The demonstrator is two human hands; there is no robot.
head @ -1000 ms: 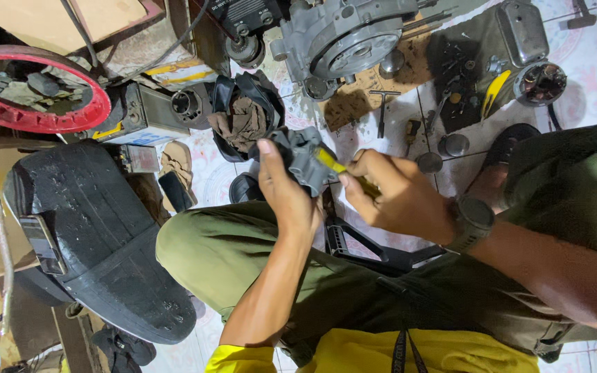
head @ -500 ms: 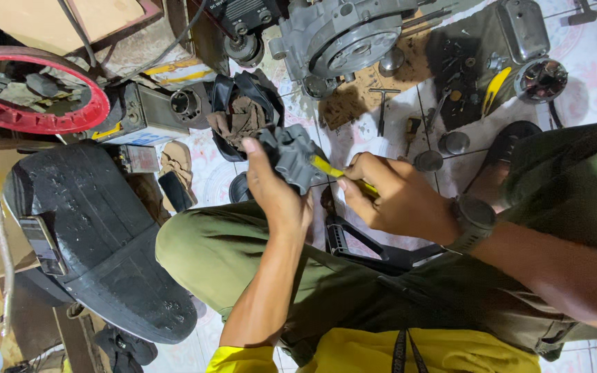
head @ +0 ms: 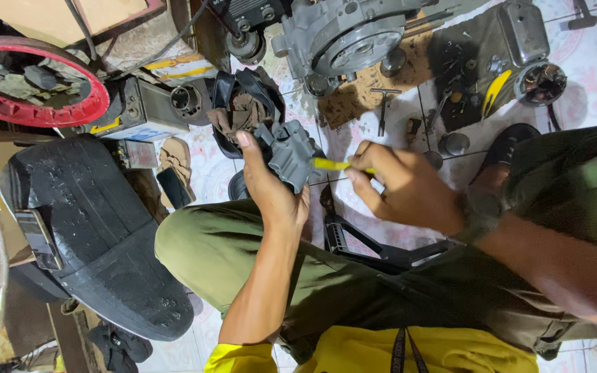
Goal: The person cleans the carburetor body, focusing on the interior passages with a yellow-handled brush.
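My left hand (head: 265,185) grips a grey ribbed metal engine part (head: 290,153) and holds it up above my olive-trousered knee. My right hand (head: 403,185) holds a thin yellow-handled tool (head: 333,164), whose tip touches the right side of the grey part. A dark watch sits on my right wrist. Both hands are close together in the middle of the head view.
A large grey engine casing (head: 354,38) lies on the tiled floor ahead. A black scooter seat (head: 98,235) lies at the left, a red wheel rim (head: 36,79) at the upper left. A dirty cloth in a black part (head: 243,114), small metal parts (head: 454,144) and tools are scattered around.
My left hand has turned and raised the grey part slightly. The yellow tool's tip has stayed at the part while my right hand shifted a little.
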